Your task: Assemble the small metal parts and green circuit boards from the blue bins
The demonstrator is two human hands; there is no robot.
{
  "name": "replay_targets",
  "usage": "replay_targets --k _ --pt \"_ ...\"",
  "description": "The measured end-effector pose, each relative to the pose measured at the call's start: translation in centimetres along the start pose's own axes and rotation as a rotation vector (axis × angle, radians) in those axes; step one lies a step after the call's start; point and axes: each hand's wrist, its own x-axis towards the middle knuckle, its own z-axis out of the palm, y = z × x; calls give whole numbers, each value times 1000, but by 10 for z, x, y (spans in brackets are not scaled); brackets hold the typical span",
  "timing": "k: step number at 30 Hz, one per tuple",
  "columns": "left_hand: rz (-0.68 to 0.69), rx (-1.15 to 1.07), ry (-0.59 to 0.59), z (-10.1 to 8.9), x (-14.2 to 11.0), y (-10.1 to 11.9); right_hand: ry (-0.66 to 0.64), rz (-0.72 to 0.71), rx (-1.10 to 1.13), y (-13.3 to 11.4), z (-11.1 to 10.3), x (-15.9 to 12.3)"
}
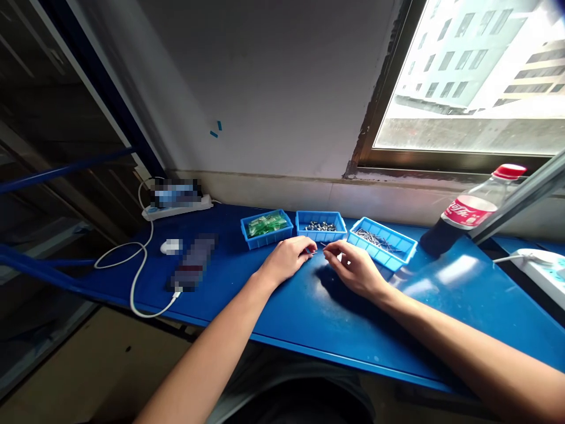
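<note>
Grey wall [265,88] is rising behind a long blue worktop [282,312], while daylight is streaming through a metal-framed window [468,70] at upper right. Below the glass, a red-capped bottle [459,218], partly filled with a dark drink, is standing near the wall, and a white power strip [194,206] is lying at the far left. Between them, a left tray [269,238], a middle tray [325,235] and a right tray [377,253], all blue plastic, are sitting in a row, holding green pieces [267,224], small metal parts [321,226] and slim metal pins [375,238] respectively. Nearer the left edge, a blurred dark phone [194,265] is resting beside a white cable [132,294] plugged into its end. In front of the middle tray, a person's two hands are facing each other, fingertips near but apart. The left hand [289,257] is pinching a thin piece [313,253] just above the worktop. The right hand [353,268] is curling its fingers towards the thumb; whether it is gripping anything, one cannot tell.
</note>
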Motion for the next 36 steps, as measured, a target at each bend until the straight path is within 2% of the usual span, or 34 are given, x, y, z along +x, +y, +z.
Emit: replay_targets --k 2,4,11,16,20,24,26,30,34,36 --pt "-12 -57 30 5 1 2 -18 -131 -126 0 1 0" --pt "-34 -161 78 11 3 3 -18 -186 -173 3 1 1" --pt "-129 -378 220 17 3 5 -22 -146 -216 15 4 -1" --pt "-184 -538 215 15 4 10 15 -131 -176 11 7 -1" --pt "-193 -399 249 11 3 17 20 -130 -116 7 7 -2" --pt "-216 -423 14 8 -1 23 96 -56 -31 9 6 -3" --pt "-179 -402 -33 9 -1 24 93 -47 -12 11 5 -2" --pt "-95 -304 50 12 0 21 51 -85 -5 9 5 0" --pt "-116 -293 126 13 1 17 40 -81 1 2 5 2" --pt "-116 -280 122 13 0 17 49 -56 16 0 5 2"
